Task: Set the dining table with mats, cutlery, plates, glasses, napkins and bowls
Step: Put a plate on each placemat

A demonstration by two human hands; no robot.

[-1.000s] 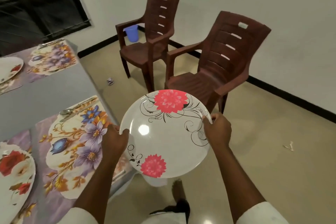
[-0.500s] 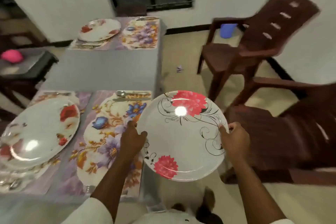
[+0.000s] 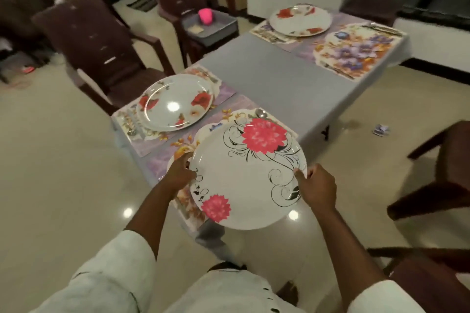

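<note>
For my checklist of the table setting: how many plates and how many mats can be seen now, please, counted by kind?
Plates: 3: held plate, near plate, far plate.
Mats: 4: one under the held plate, one under the near plate, one under the far plate, one bare.
Total: 7.

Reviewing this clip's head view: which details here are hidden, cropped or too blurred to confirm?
- Near mat: mostly covered by the held plate, so whether plate and mat touch is unclear.
- Spoon: only its bowl shows past the plate's rim.
- Left hand, right hand: fingers under the rim are hidden.
- Cutlery on the far mat: too blurred to identify.
- Top-left clutter: motion-blurred.
</note>
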